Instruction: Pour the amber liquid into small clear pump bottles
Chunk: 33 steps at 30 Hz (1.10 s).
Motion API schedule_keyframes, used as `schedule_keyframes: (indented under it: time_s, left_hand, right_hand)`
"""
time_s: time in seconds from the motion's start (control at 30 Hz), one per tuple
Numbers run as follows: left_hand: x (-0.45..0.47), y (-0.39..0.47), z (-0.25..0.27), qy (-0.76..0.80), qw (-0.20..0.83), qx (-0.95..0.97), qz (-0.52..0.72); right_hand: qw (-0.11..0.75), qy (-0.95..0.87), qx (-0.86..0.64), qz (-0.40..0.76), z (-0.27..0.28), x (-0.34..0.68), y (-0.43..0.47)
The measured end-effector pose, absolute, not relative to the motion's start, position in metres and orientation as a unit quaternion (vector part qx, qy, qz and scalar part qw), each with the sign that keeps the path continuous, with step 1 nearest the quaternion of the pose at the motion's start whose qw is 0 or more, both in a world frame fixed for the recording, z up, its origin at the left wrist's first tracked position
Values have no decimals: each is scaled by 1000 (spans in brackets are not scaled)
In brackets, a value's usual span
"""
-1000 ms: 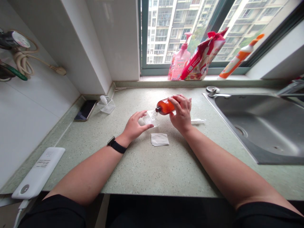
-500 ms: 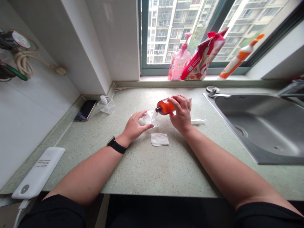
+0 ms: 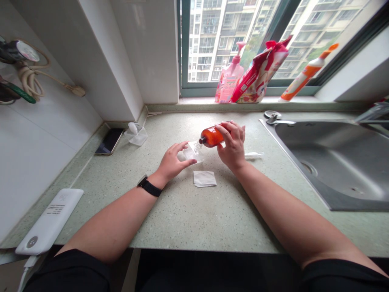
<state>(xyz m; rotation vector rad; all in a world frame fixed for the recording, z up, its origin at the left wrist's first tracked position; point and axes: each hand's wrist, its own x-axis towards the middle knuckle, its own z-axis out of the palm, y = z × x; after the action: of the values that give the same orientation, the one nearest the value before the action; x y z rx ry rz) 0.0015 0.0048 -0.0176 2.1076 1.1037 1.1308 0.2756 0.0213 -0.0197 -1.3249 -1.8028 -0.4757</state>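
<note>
My right hand (image 3: pixel 232 146) is wrapped round an amber bottle (image 3: pixel 212 137), tipped on its side with its dark neck pointing left and slightly down. What looks like clear liquid runs from its mouth into a clear plastic container (image 3: pixel 192 153). Fingers and thumb of my left hand (image 3: pixel 174 162) curve round the left side of this container, gripping it at the counter. Just in front lies a folded white tissue (image 3: pixel 204 179). Beyond my right wrist, a thin white item in clear wrapping (image 3: pixel 255 155) rests on the counter.
To the left are a clear box (image 3: pixel 138 137) with a white piece in it, a phone (image 3: pixel 110 141) and a white power bank (image 3: pixel 50 221) with a cable. The steel sink (image 3: pixel 340 162) is at right. A pink pump bottle (image 3: pixel 229 81) and other packages line the windowsill.
</note>
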Motion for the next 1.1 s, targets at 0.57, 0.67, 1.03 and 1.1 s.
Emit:
schedule_keyframes:
  time_s: [0.57,0.67,1.03,1.1]
  left_hand:
    - [1,4,-17,407,253,774,414]
    - [1,4,-17,408,252,775,412]
    - [2,5,-16,408,253,774,413]
    - [2,4,-16,409,254,774,412]
  right_hand:
    - [401,-715,-542,-185,-17,274,20]
    - [401,-715,-542,-185,-16,274,20]
    - [412,-715,-530,-193,-18,274,21]
    - [405,-713,-538,-194,-17,273,20]
